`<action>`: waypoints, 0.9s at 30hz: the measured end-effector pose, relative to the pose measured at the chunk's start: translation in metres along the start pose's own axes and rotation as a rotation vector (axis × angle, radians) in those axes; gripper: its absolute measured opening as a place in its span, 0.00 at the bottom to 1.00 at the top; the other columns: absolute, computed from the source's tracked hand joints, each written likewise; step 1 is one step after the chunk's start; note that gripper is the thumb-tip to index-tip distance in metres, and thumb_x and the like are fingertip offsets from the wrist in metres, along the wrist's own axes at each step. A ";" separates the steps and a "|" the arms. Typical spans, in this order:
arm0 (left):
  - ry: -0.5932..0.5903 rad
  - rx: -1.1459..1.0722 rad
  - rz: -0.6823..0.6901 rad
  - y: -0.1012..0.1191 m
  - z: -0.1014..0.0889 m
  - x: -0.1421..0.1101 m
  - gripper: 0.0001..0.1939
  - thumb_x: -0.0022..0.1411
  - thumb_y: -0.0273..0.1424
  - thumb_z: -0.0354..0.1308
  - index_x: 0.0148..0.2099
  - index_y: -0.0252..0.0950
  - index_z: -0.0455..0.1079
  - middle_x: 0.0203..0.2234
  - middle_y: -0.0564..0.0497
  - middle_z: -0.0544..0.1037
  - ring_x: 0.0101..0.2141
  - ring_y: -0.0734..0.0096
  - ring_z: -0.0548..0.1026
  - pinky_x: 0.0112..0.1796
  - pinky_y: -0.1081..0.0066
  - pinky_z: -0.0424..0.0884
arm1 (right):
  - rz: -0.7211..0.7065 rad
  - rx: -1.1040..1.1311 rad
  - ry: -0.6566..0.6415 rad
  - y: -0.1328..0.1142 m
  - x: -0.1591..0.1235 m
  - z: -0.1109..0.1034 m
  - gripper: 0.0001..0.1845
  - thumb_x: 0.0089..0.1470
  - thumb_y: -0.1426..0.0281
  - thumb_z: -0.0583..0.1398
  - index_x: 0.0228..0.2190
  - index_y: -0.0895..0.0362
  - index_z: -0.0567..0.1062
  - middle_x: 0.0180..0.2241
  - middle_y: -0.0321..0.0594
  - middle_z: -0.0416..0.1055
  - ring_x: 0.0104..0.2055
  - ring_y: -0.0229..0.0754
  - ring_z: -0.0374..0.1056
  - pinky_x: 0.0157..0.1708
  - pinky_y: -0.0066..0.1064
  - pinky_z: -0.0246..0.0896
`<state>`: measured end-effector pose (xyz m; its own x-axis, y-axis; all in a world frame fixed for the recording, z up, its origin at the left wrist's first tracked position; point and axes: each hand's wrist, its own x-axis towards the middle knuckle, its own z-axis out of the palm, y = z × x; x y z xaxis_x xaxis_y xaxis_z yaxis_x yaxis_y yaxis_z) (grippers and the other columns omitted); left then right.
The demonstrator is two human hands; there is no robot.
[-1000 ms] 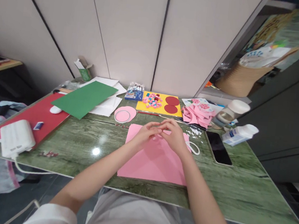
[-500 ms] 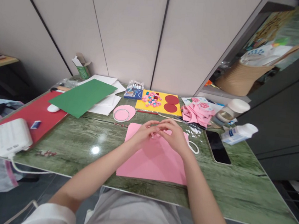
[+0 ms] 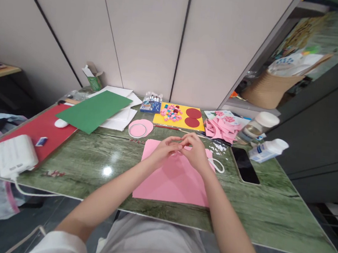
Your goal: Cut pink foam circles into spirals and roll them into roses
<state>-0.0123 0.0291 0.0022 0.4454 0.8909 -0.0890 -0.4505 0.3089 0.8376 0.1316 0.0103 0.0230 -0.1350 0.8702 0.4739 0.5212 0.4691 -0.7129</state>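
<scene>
Over the far part of a stack of pink paper (image 3: 172, 179), my left hand (image 3: 167, 147) and my right hand (image 3: 195, 147) meet fingertip to fingertip. Both are closed in a pinch, thumbs and forefingers touching. Whatever lies between the fingertips is too small and hidden to name; it blends with the pink sheet below. White scissors handles (image 3: 218, 166) stick out beside the right hand at the paper's edge. Pink paper discs (image 3: 146, 127), one with a ring on it, lie beyond the left hand. Small white scraps (image 3: 218, 148) are scattered past the right wrist.
A yellow sheet (image 3: 157, 120) at the back bears several small coloured rolls (image 3: 170, 112) and red discs (image 3: 193, 113). Right: crumpled pink strips (image 3: 221, 129), a phone (image 3: 245, 165), a white bottle (image 3: 267, 150), a jar (image 3: 258, 128). Left: green card (image 3: 95, 110), red card (image 3: 56, 131), a power bank (image 3: 17, 157).
The fingers shift slightly against each other, and the right hand moves a little to the left. The view turns a touch; the things on the table stay put.
</scene>
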 end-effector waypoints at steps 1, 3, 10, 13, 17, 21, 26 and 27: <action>-0.001 -0.005 -0.006 -0.001 0.001 0.000 0.19 0.42 0.27 0.65 0.40 0.35 0.69 0.25 0.52 0.74 0.26 0.75 0.71 0.27 0.75 0.62 | 0.002 0.002 0.000 0.000 0.000 0.000 0.04 0.44 0.76 0.60 0.22 0.56 0.70 0.33 0.38 0.64 0.38 0.40 0.63 0.37 0.33 0.60; -0.001 -0.014 -0.017 -0.002 0.002 -0.001 0.19 0.42 0.27 0.65 0.40 0.34 0.69 0.26 0.51 0.74 0.26 0.76 0.71 0.29 0.74 0.63 | 0.007 0.006 -0.004 -0.001 0.000 0.000 0.05 0.43 0.77 0.60 0.21 0.56 0.69 0.33 0.37 0.63 0.37 0.39 0.63 0.35 0.31 0.60; 0.047 -0.020 -0.020 -0.003 0.000 0.002 0.16 0.44 0.25 0.63 0.39 0.35 0.69 0.24 0.54 0.72 0.22 0.80 0.68 0.26 0.76 0.61 | 0.014 0.015 -0.058 -0.004 0.000 -0.003 0.03 0.45 0.75 0.60 0.26 0.55 0.72 0.33 0.36 0.64 0.30 0.36 0.63 0.31 0.30 0.60; 0.040 -0.019 -0.018 0.000 -0.004 0.004 0.16 0.43 0.23 0.61 0.38 0.36 0.69 0.21 0.56 0.71 0.22 0.80 0.67 0.25 0.76 0.61 | 0.003 0.017 -0.117 -0.003 0.000 -0.006 0.06 0.48 0.73 0.60 0.31 0.53 0.75 0.37 0.38 0.65 0.32 0.36 0.64 0.33 0.31 0.61; 0.028 0.003 -0.002 0.003 -0.005 0.004 0.15 0.42 0.20 0.60 0.36 0.34 0.70 0.22 0.55 0.72 0.23 0.80 0.68 0.24 0.77 0.59 | -0.048 -0.003 -0.224 -0.002 -0.001 -0.008 0.10 0.53 0.73 0.57 0.36 0.50 0.75 0.39 0.39 0.65 0.37 0.39 0.65 0.35 0.31 0.62; 0.054 0.013 0.022 0.003 -0.004 0.003 0.15 0.43 0.22 0.61 0.37 0.34 0.70 0.23 0.55 0.72 0.22 0.81 0.67 0.24 0.77 0.59 | -0.059 -0.034 -0.218 -0.004 -0.001 -0.003 0.12 0.55 0.74 0.53 0.37 0.51 0.75 0.37 0.41 0.63 0.39 0.40 0.63 0.37 0.32 0.61; 0.082 -0.028 0.019 -0.001 -0.005 0.005 0.15 0.45 0.26 0.63 0.39 0.35 0.69 0.22 0.56 0.70 0.20 0.82 0.66 0.23 0.77 0.58 | -0.019 -0.015 -0.051 -0.003 0.000 0.005 0.08 0.51 0.75 0.56 0.30 0.53 0.74 0.35 0.39 0.62 0.38 0.39 0.62 0.35 0.31 0.61; 0.081 -0.034 0.012 -0.002 -0.005 0.005 0.15 0.45 0.26 0.63 0.39 0.35 0.69 0.21 0.56 0.70 0.20 0.82 0.66 0.23 0.77 0.58 | -0.011 -0.014 -0.027 -0.003 0.000 0.006 0.07 0.50 0.75 0.57 0.29 0.54 0.74 0.35 0.39 0.62 0.37 0.39 0.62 0.34 0.30 0.61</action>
<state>-0.0132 0.0349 -0.0028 0.3762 0.9183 -0.1235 -0.4822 0.3079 0.8202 0.1250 0.0096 0.0217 -0.1630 0.8689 0.4674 0.5316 0.4765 -0.7003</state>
